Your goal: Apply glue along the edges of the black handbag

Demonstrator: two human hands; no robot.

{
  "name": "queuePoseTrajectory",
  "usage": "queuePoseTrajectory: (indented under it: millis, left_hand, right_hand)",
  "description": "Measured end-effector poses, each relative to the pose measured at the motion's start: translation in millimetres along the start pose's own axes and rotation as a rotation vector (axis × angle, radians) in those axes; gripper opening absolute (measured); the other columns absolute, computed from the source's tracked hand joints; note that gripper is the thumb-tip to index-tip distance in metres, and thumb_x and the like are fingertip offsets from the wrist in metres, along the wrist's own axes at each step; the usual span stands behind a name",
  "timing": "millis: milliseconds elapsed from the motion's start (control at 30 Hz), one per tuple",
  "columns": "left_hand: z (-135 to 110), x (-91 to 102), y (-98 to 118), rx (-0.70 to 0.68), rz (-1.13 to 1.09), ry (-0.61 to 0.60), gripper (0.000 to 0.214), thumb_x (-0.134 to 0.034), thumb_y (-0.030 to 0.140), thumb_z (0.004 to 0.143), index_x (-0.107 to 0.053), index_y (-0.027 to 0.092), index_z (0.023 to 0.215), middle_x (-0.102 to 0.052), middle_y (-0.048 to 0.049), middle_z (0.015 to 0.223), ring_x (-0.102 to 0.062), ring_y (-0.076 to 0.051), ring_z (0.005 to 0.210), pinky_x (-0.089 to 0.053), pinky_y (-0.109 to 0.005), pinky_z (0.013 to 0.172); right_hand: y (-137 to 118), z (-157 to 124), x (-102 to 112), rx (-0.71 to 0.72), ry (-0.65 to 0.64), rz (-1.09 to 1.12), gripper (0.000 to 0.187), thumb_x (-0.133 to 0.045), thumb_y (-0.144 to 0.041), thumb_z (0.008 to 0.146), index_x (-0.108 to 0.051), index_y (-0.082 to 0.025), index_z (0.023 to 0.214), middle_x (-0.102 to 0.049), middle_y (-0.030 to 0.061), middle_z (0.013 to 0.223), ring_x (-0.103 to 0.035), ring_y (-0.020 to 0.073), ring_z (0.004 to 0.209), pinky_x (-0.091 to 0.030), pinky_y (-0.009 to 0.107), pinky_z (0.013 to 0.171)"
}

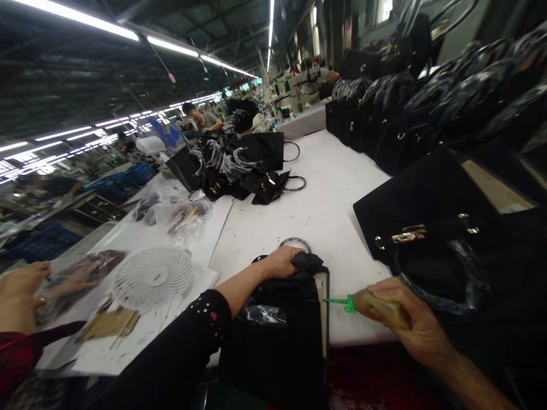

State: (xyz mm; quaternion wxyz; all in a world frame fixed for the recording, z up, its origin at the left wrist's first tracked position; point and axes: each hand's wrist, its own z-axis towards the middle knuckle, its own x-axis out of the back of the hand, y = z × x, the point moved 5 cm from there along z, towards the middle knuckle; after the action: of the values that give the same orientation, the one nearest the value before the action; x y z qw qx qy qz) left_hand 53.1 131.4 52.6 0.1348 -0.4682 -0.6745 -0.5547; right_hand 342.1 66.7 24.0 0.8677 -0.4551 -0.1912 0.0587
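A black handbag [273,353] lies at the table's front edge, its pale inner edge strip showing along the right side. My left hand [282,263] is closed on black fabric at the bag's top, just below a plastic-wrapped handle [297,244]. Wrapped in the fingers of my right hand [410,319] is a squeeze glue bottle [376,307] with yellowish contents. Its long green nozzle [339,302] points left, the tip at the bag's pale edge; whether it touches, I cannot tell.
Right of me stands a larger black handbag [436,210] with gold hardware, with rows of black bags [384,125] behind it. More bags [243,171] lie farther back on the white table [265,222]. A white fan [154,278] and a co-worker's hand [25,285] are at left.
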Motion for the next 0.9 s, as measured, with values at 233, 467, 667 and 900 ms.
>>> queuePoseTrajectory:
  millis: [233, 467, 667, 900]
  left_hand:
    - [-2.5, 0.2, 3.8, -0.011, -0.003, -0.009, 0.006, -0.063, 0.018, 0.076, -0.067, 0.018, 0.08, -0.064, 0.0027, 0.071, -0.059, -0.015, 0.072, -0.047, -0.025, 0.073]
    - [-1.0, -0.3, -0.3, -0.013, 0.047, 0.002, 0.008, -0.064, 0.021, 0.077, -0.068, 0.018, 0.083, -0.067, 0.0007, 0.074, -0.062, -0.018, 0.074, -0.047, -0.027, 0.071]
    - [1.1, 0.9, -4.4, -0.024, 0.085, 0.001, 0.011, -0.064, 0.019, 0.077, -0.069, 0.018, 0.087, -0.072, -0.0025, 0.084, -0.065, -0.021, 0.082, -0.05, -0.029, 0.076]
    - [1.2, 1.9, -3.0, -0.044, 0.09, -0.004, 0.012, -0.065, 0.021, 0.078, -0.069, 0.018, 0.089, -0.073, -0.0021, 0.084, -0.067, -0.02, 0.083, -0.051, -0.028, 0.076]
  right_hand:
    - [-10.9, -6.7, 0.5, 0.005, -0.063, 0.052, 0.03, -0.068, -0.014, 0.089, -0.065, -0.031, 0.114, -0.073, 0.0055, 0.102, -0.074, 0.0239, 0.088, -0.063, 0.034, 0.074]
    - [-21.3, -10.7, -5.5, 0.068, -0.139, 0.063, 0.034, -0.068, -0.012, 0.089, -0.063, -0.029, 0.117, -0.074, 0.0061, 0.099, -0.075, 0.022, 0.086, -0.064, 0.03, 0.074]
    - [-37.7, -21.7, -11.7, 0.242, -0.145, 0.035, 0.034, -0.064, -0.009, 0.093, -0.061, -0.02, 0.125, -0.074, 0.0121, 0.106, -0.074, 0.0224, 0.1, -0.064, 0.028, 0.083]
    - [-46.3, -22.9, -11.2, 0.243, -0.136, 0.034, 0.035, -0.063, -0.008, 0.092, -0.061, -0.019, 0.125, -0.074, 0.0123, 0.105, -0.075, 0.0237, 0.099, -0.065, 0.031, 0.083]
